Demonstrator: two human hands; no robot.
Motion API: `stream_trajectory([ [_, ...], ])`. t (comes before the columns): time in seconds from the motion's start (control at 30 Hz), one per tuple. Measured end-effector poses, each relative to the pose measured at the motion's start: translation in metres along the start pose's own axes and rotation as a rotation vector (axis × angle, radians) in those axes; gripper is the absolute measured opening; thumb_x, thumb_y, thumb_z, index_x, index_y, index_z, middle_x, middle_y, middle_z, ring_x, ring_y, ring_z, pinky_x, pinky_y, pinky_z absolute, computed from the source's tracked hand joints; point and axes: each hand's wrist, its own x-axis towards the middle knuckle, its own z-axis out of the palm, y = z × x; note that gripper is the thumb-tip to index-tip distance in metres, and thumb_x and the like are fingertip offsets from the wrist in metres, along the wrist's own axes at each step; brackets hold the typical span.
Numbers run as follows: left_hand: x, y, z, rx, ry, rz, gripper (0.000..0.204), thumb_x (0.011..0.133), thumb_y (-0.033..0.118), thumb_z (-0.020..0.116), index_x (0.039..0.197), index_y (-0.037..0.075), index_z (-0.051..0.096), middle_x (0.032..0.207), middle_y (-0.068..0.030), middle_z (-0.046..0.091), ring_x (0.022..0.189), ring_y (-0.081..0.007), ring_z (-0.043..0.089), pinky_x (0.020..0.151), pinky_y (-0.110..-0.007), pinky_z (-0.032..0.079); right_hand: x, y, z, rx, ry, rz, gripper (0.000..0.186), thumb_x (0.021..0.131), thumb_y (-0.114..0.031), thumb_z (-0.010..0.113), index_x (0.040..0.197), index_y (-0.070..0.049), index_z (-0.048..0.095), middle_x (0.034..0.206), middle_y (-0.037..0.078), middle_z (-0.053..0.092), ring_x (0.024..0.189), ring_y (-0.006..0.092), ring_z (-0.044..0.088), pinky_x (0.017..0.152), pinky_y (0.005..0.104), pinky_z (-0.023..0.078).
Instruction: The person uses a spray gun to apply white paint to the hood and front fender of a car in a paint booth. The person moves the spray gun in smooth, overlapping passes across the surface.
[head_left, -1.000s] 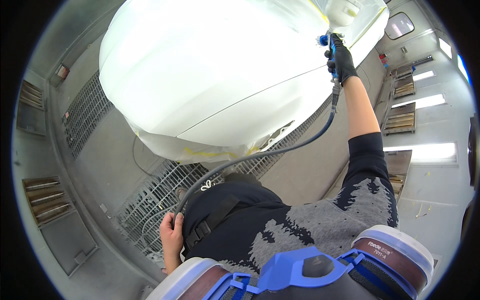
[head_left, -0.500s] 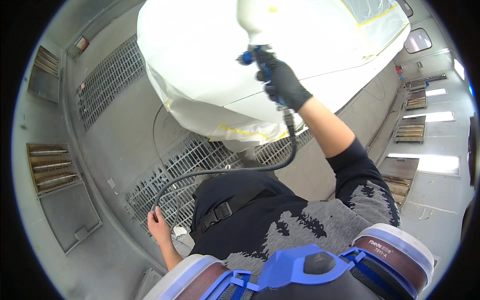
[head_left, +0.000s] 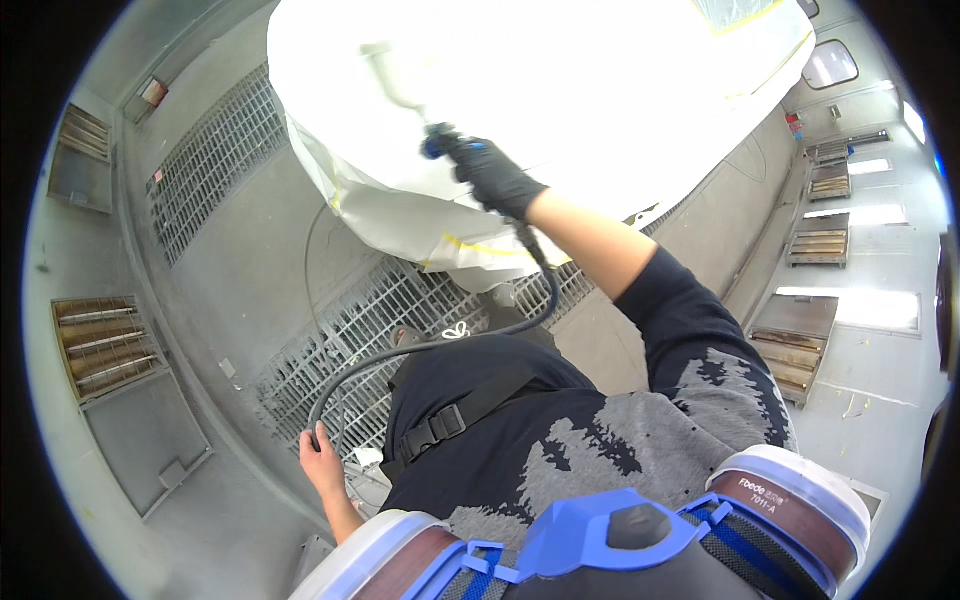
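My right hand (head_left: 492, 177), in a black glove, grips a spray gun (head_left: 405, 95) with a pale cup and blue knob, held over a large white masked body panel (head_left: 560, 100). A dark hose (head_left: 440, 335) runs from the gun down past my body to my left side. My bare left hand (head_left: 320, 462) hangs low beside my hip and holds the loop of that hose. A blue respirator with two round filters (head_left: 610, 535) fills the lower edge.
Metal floor grates (head_left: 215, 155) lie left of the panel and a second grate (head_left: 360, 330) lies under it. Wall filter panels (head_left: 105, 345) line the left side; more panels (head_left: 815, 240) and bright light strips run along the right wall.
My right hand has swept the spray gun leftward across the white panel, from its right end toward the middle. My left hand stays low on the hose.
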Motion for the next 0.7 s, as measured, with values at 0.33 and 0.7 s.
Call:
stream_trajectory([
  [0.33, -0.023, 0.125, 0.106, -0.182, -0.437, 0.121, 0.035, 0.101, 0.027, 0.069, 0.08, 0.003, 0.054, 0.068, 0.0036, 0.044, 0.065, -0.0084, 0.038, 0.057, -0.029, 0.033, -0.061, 0.032, -0.266, 0.242, 0.563, 0.016, 0.051, 0.098, -0.065, 0.059, 0.092, -0.014, 0.058, 0.072, -0.003, 0.055, 0.044, 0.005, 0.039, 0.039, 0.0247, 0.03],
  [0.7, -0.057, 0.286, 0.162, -0.192, -0.623, 0.282, 0.034, 0.104, 0.024, 0.064, 0.081, 0.002, 0.051, 0.071, 0.0025, 0.045, 0.069, -0.0089, 0.039, 0.061, -0.028, 0.036, -0.088, 0.059, -0.518, 0.213, 0.83, -0.08, 0.047, 0.1, -0.063, 0.054, 0.111, -0.018, 0.059, 0.077, -0.001, 0.057, 0.041, 0.007, 0.035, 0.039, 0.0264, 0.032],
])
